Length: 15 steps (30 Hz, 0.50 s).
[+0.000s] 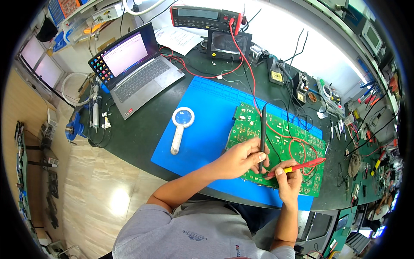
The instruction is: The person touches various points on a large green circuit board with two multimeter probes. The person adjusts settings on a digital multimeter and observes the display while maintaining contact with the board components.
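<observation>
While your left hand [240, 159] pinches the black probe [263, 129] and your right hand [289, 182] the red probe [308, 164], both converge over the near side of the circuit board [281, 149] — long axis far-left to near-right.

The workbench [136, 142] has a dark green top. Behind it stands a white, brightly lit wall [276, 26]. To the left, the floor [92, 172] is glossy, light beige and veined, with a bright reflection. A tan surface [19, 97] borders the far left.
</observation>
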Each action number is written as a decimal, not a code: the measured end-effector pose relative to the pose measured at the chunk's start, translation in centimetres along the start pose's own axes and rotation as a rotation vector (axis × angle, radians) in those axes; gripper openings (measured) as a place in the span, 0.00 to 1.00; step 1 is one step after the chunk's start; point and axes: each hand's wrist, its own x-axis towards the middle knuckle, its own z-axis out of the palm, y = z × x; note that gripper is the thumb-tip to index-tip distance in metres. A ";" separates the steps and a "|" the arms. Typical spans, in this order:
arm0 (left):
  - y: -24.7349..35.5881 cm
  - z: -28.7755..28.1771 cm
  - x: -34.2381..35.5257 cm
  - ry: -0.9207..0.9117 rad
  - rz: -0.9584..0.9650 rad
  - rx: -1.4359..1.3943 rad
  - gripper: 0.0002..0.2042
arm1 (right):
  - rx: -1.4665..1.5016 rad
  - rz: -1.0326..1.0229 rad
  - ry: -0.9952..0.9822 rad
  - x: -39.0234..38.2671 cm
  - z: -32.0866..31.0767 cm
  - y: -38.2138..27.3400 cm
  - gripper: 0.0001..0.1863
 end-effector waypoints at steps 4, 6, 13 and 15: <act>0.1 -0.1 -0.1 -0.019 0.009 0.024 0.09 | -0.032 -0.023 0.003 0.0 0.2 0.1 0.04; 0.1 -0.1 -0.1 -0.023 0.014 0.015 0.09 | -0.032 -0.026 -0.001 0.0 0.2 0.1 0.04; 0.2 0.0 -0.1 -0.024 0.018 0.018 0.09 | -0.033 -0.028 -0.016 0.0 0.0 0.2 0.05; 0.2 0.0 -0.2 -0.027 0.020 0.013 0.09 | -0.033 -0.029 -0.018 0.0 0.0 0.2 0.05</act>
